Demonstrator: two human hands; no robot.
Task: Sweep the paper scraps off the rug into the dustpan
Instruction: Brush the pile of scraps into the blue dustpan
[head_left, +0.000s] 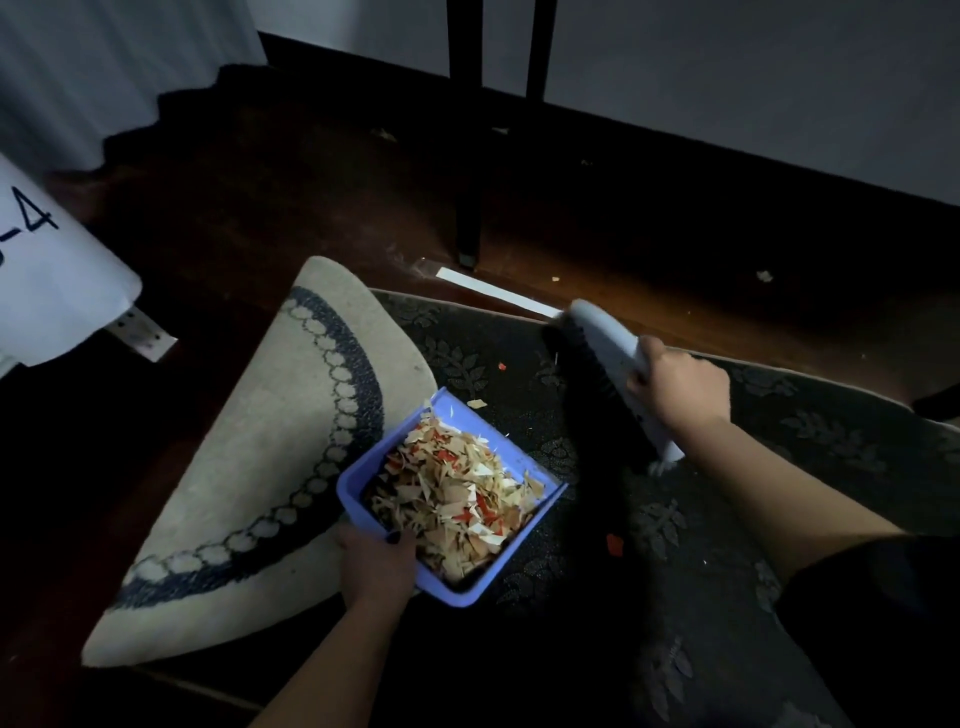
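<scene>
A blue dustpan (358, 486) sits on the dark patterned rug (779, 415), heaped with tan, white and red paper scraps (457, 493). My left hand (376, 558) grips its near left rim. My right hand (675, 387) holds a white hand brush (605, 332) with black bristles, raised to the right of the dustpan. A few loose scraps lie on the rug: a red one (614, 544) near my right forearm, a tan one (475, 403) beside the pan's far edge, a small red one (502, 366) further back.
A corner of the rug is folded over, showing its beige underside (260, 467) with a blue ring pattern. A white paper strip (498, 292) lies on the wooden floor behind the rug. Dark furniture legs (467, 156) stand beyond it. A white sheet (47, 280) hangs at left.
</scene>
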